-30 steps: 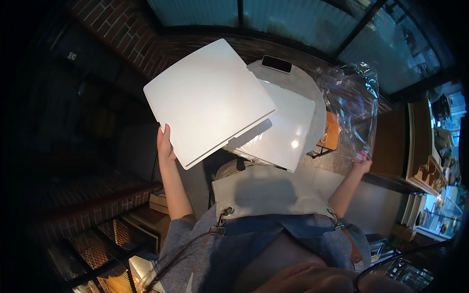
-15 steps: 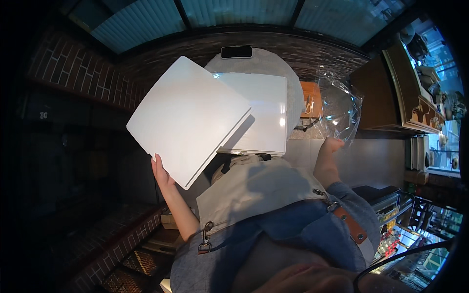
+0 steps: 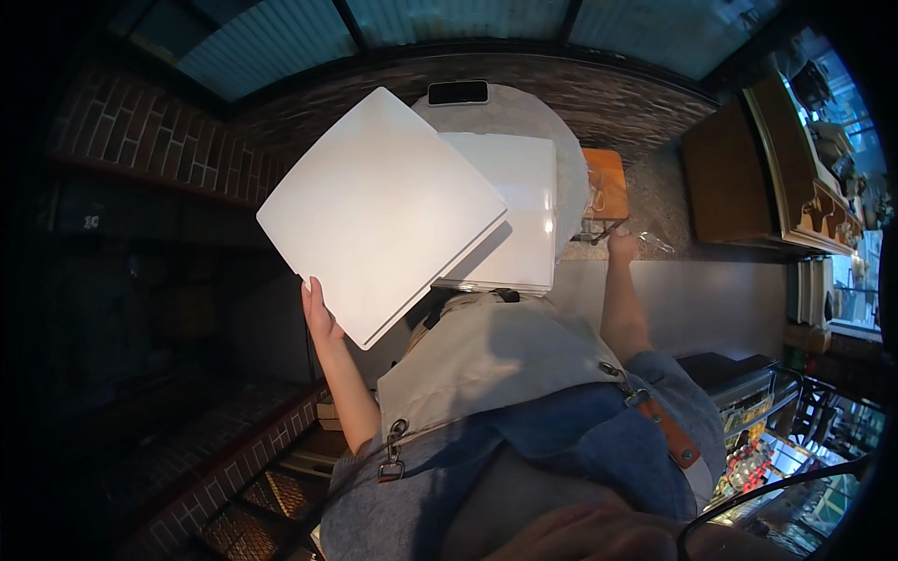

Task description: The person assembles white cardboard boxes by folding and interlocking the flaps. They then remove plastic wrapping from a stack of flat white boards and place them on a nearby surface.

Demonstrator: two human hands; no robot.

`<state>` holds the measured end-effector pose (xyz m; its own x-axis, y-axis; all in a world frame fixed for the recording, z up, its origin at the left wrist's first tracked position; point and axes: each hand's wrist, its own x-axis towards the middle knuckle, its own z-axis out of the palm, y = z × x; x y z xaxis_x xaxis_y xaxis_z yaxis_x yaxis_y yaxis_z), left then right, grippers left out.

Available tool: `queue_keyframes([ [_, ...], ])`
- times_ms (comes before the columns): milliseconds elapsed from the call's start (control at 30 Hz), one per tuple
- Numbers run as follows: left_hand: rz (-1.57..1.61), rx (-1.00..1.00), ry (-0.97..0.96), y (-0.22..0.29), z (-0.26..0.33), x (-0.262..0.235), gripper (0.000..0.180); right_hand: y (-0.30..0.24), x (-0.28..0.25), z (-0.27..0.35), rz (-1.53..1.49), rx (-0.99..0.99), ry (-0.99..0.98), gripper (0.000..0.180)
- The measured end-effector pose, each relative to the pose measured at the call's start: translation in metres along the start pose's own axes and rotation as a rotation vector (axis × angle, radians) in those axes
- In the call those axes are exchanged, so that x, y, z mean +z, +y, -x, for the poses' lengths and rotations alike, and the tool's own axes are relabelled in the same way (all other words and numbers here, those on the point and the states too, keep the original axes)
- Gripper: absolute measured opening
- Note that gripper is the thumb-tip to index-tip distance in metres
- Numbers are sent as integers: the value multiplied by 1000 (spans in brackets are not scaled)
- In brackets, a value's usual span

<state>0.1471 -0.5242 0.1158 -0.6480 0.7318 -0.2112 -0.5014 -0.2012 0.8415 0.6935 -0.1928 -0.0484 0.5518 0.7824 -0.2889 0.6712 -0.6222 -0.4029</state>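
My left hand (image 3: 321,316) grips the near left corner of a flat, square white box (image 3: 379,215), thumb on top and the other fingers hidden beneath. The box is tilted and turned, partly covering a second white box (image 3: 528,210) with a glossy surface. That second box lies on a round pale table (image 3: 572,173). Low to the right of the table, my right hand (image 3: 622,246) is stretched out; its fingers are too unclear to read. Crumpled clear plastic film (image 3: 657,242) shows just beside it, and I cannot tell whether the hand touches it.
A phone (image 3: 457,93) lies at the table's far edge. An orange-brown wooden stool (image 3: 605,178) stands right of the table with something small and pale on it. A brown wooden cabinet (image 3: 730,178) is farther right. A brick wall (image 3: 122,131) runs at the left.
The clear plastic, spread upward from my right hand before, now shows only as a small low crumple beside it. My right hand moved slightly away from me. The held box shifted slightly right and farther off.
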Motion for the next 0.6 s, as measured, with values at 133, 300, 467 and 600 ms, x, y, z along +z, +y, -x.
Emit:
queue_keyframes([
  [133, -1, -40, -9, -11, -9, 5, 42, -14, 35, 38, -180, -336, 67, 70],
  [300, -49, -44, -10, -18, -17, 17, 40, -1, 81, 33, -563, -244, -285, 66],
  [467, -137, -81, 25, -28, -32, 19, 37, -21, 40, 59, -61, -160, -212, 67],
  [600, -160, -70, 12, -35, -46, 28, 36, -33, 15, 71, -208, -405, -139, 62],
])
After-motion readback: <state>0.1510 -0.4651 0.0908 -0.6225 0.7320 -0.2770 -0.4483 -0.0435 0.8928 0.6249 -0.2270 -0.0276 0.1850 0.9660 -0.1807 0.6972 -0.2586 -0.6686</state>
